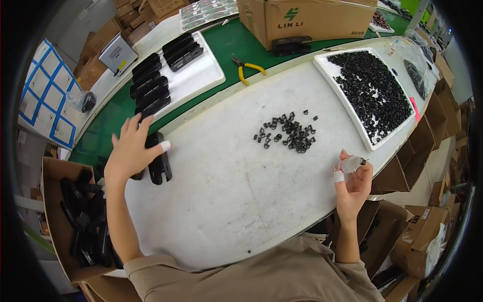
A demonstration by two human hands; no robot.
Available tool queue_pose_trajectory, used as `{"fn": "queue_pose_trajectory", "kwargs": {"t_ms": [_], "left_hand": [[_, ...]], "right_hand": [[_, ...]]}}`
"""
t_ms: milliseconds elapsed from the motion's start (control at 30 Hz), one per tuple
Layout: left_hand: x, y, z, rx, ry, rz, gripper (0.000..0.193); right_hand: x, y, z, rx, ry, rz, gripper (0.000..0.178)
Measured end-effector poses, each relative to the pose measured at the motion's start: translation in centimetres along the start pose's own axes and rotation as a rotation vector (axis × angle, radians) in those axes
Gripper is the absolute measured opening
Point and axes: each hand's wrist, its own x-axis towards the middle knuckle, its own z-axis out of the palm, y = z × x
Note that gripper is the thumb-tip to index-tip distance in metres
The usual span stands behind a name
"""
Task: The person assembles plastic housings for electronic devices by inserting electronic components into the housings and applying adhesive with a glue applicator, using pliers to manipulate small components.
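My left hand is open with its fingers spread, white tape round the thumb. It is over the left side of the white tabletop, beside a long black plastic part; whether it touches the part I cannot tell. A second black part is mostly hidden behind the wrist. On the right, my right hand is closed around a small translucent whitish thing with a dark tip, held above the table. Its thumb also carries white tape. A loose pile of small black clips lies between the hands, toward the far side.
A white tray of many small black pieces stands far right. Yellow-handled pliers lie on the green surface beyond. Far left, another white tray bears rows of black parts. Cardboard boxes stand at both sides; the left box holds black parts.
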Motion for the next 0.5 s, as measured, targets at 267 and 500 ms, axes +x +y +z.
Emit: {"fn": "queue_pose_trajectory", "kwargs": {"t_ms": [267,500], "left_hand": [[-2.3,-8.5,7.2,-0.408,0.095,-0.026,0.071],[-3.0,-4.0,6.8,-0.469,0.389,0.209,0.029]], "right_hand": [[-0.1,0.0,0.3,-0.090,-0.015,-0.021,0.041],[-0.2,0.2,0.2,-0.147,-0.009,-0.035,0.039]]}}
